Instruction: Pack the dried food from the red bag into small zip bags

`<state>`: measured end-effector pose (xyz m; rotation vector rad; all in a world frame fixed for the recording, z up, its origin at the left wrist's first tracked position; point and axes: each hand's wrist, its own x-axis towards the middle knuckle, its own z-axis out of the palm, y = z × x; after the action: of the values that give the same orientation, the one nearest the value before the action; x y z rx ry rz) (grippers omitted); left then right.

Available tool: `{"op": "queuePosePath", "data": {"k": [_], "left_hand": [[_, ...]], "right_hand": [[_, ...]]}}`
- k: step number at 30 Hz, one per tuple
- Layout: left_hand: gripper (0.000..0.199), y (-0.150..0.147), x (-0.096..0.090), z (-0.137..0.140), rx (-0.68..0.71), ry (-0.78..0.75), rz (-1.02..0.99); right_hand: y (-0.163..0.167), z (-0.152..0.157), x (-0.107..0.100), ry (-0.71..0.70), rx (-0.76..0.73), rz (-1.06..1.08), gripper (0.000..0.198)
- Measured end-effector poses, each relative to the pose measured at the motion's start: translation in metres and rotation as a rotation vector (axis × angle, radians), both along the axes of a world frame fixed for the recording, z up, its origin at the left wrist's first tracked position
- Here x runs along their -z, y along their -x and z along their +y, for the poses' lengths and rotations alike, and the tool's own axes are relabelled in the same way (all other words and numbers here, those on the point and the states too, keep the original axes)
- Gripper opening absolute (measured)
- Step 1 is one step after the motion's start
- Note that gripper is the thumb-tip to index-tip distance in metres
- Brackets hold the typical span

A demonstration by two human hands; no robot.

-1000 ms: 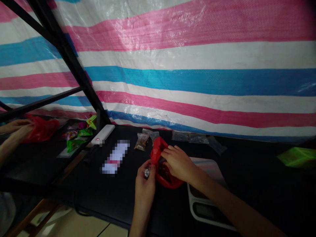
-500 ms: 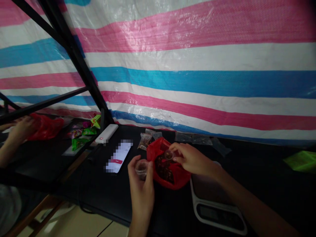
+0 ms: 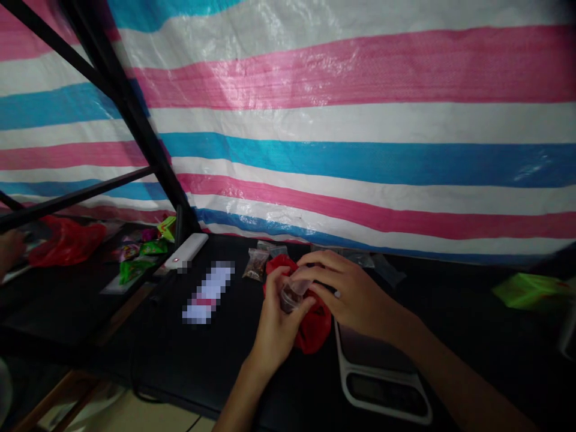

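Watching remotely, I see the left hand (image 3: 279,327) grasping a small clear bag (image 3: 288,305), presumably spread to admit the clear cup (image 3: 302,285) pinched by the right hand (image 3: 357,294); both sit over the red bag (image 3: 315,330), left of the scale (image 3: 387,390), likely catching spills.

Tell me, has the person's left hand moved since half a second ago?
Yes. Judged against the phone, the left hand has moved to the right, away from the phone and closer to the digital scale.
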<state>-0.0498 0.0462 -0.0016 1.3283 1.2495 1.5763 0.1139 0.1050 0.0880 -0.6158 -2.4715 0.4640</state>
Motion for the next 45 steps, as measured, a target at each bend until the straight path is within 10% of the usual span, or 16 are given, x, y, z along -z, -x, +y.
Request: {"op": "queuePosePath", "data": {"k": [12,17,24,28,35,40,45], "left_hand": [[0.049,0.009,0.008,-0.005,-0.286,-0.231,0.183],[0.044,0.019,0.017,0.004,-0.372,-0.342,0.259],[0.058,0.018,0.011,0.022,-0.092,-0.209,0.24],[0.073,0.012,-0.007,0.034,0.068,-0.188,0.255],[0.097,0.032,-0.044,0.01,0.38,-0.107,0.5],[0.038,0.027,-0.006,-0.027,0.554,-0.074,0.953],[0.041,-0.003,0.03,-0.011,0.457,-0.102,1.085]], "right_hand": [[0.002,0.013,0.02,0.127,0.159,-0.056,0.033],[0.011,0.007,0.031,0.158,0.053,-0.083,0.063],[0.014,-0.004,0.02,0.015,0.052,-0.07,0.012],[-0.001,0.002,0.011,-0.116,0.107,0.074,0.014],[-0.067,0.014,-0.004,0.176,0.398,0.421,0.017],[-0.122,0.022,0.032,0.556,0.294,0.193,0.025],[-0.125,0.022,0.062,0.565,0.286,-0.046,0.02]]}}
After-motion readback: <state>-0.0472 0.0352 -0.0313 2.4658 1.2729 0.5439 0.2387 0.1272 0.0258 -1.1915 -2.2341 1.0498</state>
